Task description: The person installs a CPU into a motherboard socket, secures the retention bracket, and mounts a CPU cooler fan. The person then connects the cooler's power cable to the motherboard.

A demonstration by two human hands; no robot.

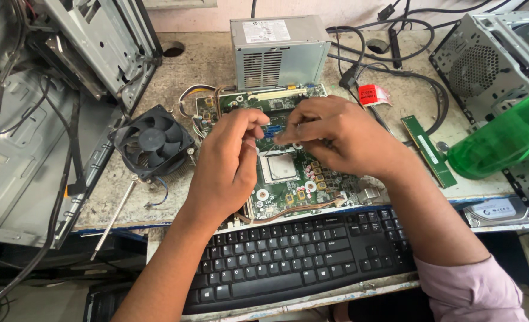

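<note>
A green motherboard (288,179) lies flat on the worn desk, its silver processor (280,167) exposed in the socket. My left hand (225,164) hovers over the board's left half, fingers curled, fingertips near the blue slots (269,132). My right hand (342,140) reaches in from the right, its fingertips pinched together just above the processor socket, meeting the left hand's fingers. Whether either hand pinches a small part is hidden by the fingers.
A black cooler fan (153,142) sits left of the board; a grey power supply (279,52) stands behind. A black keyboard (294,256) lies in front. A memory stick (428,150), green bottle (506,138), screwdriver (114,220), open computer cases (32,119) and a hard drive (495,210) surround them.
</note>
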